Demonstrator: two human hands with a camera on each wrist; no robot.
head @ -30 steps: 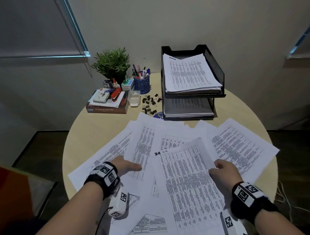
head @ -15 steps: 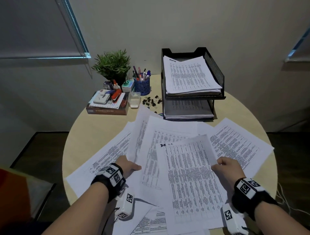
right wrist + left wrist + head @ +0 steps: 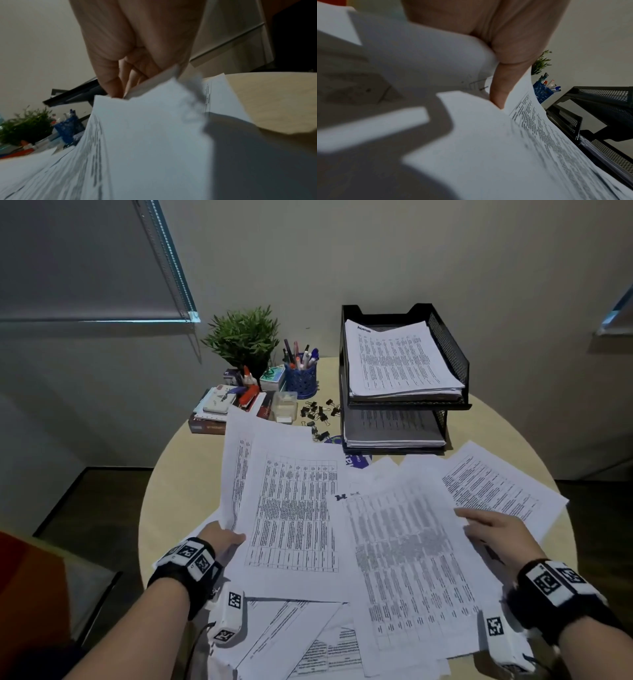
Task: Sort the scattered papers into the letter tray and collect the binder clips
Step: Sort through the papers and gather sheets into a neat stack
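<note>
Printed white papers lie fanned over the near half of a round table. My left hand pinches the left edge of lifted sheets, raising them off the pile. My right hand grips the right edge of another printed sheet, thumb on top; in the right wrist view its fingers curl on the paper. A black two-tier mesh letter tray at the back right holds paper stacks on both tiers. Several black binder clips lie scattered left of the tray.
At the back left stand a potted plant, a blue pen cup, a clear small box, and a book stack with a stapler and calculator. More sheets spread toward the table's right edge. A chair stands at lower left.
My left hand has lifted its sheets higher and swung them upright to the left. My right hand has drawn its sheet rightward. The camera view has dipped slightly.
</note>
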